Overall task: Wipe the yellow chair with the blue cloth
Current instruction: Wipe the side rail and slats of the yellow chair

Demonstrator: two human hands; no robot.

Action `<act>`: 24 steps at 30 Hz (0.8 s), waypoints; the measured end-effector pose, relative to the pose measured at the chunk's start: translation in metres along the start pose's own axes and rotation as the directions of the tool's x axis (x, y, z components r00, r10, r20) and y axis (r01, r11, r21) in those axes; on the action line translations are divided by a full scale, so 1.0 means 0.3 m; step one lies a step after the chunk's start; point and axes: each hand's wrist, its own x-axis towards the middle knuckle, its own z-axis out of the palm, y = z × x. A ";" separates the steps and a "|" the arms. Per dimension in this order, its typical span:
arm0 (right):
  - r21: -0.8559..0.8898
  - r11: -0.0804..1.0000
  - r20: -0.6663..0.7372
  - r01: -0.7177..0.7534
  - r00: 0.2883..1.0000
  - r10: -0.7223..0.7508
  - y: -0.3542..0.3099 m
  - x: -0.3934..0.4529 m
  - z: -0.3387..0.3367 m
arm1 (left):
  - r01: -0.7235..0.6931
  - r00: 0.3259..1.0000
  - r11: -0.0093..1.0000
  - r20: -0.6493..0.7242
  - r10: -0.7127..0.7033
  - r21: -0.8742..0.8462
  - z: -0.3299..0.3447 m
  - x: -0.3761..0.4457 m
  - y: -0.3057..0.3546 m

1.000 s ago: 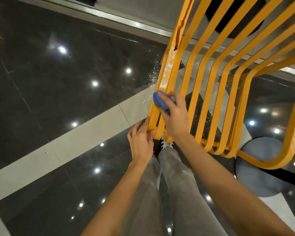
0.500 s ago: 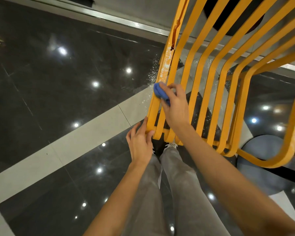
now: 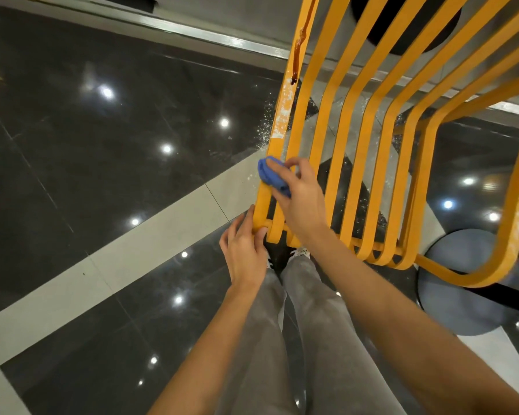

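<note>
Overhead indoor lights show as white pinpoint reflections across the glossy dark floor (image 3: 102,163) beneath me, some flaring into soft halos. The yellow chair (image 3: 354,139) slats are evenly lit, with no harsh shadow. My forearms at the bottom edge look stretched and slightly soft (wide-angle distortion), and straight lines bow toward the corners. The frame's centre is sharp; the scene is moderately dim overall.

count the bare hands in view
2. The left hand touches the near left corner of the yellow slatted metal chair. The right hand, just beyond it, grips a bunched blue cloth against the leftmost slat. None look hidden.
</note>
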 end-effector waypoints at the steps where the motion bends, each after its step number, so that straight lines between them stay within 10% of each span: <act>1: -0.008 1.000 -0.015 -0.023 1.000 0.023 0.003 0.042 -0.005 | 0.011 1.000 1.000 0.000 -0.011 -0.002 0.001 0.000 0.003; 21: 0.076 0.996 0.119 0.052 0.991 -0.061 0.003 -0.051 -0.057 | 0.029 0.997 0.999 0.072 -0.027 -0.030 -0.054 0.044 0.095; 24: 0.109 0.987 -0.026 0.116 0.993 -0.114 0.026 0.032 -0.119 | 0.043 0.999 0.998 0.016 -0.043 -0.046 -0.048 0.085 0.160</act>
